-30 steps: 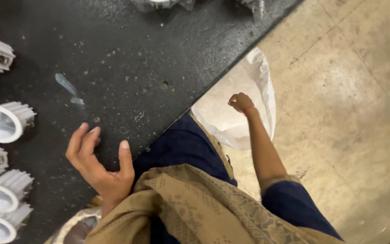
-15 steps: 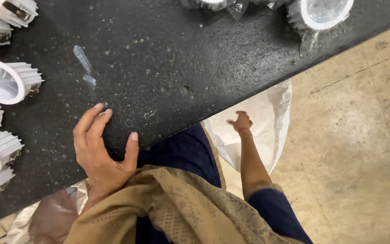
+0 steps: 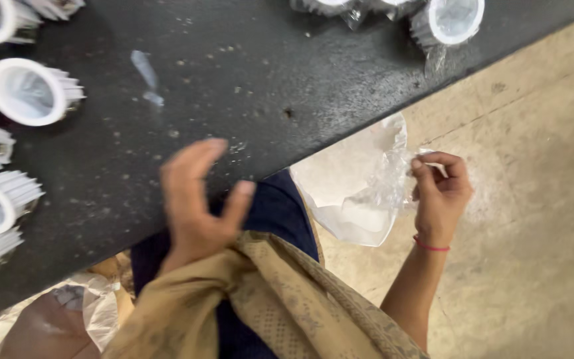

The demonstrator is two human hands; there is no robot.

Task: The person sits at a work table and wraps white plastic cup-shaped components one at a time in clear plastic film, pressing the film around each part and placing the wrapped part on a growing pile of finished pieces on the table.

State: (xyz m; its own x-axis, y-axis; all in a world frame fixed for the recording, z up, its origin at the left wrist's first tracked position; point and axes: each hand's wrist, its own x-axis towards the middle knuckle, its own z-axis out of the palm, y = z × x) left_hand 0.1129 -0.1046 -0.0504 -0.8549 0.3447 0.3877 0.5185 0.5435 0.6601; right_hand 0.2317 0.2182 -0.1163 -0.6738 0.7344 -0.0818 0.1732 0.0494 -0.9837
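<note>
Clear plastic wrap (image 3: 388,181) is pinched by the right hand (image 3: 441,196).
It is held over the white bag (image 3: 353,193). The left hand (image 3: 197,199) is kept open above the black table (image 3: 287,73).

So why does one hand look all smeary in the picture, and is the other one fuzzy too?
In the head view, the left hand is smeared by motion blur over the black table; the right hand, pinching the clear plastic bag, looks sharper; the white ribbed cups are softly blurred.
</note>
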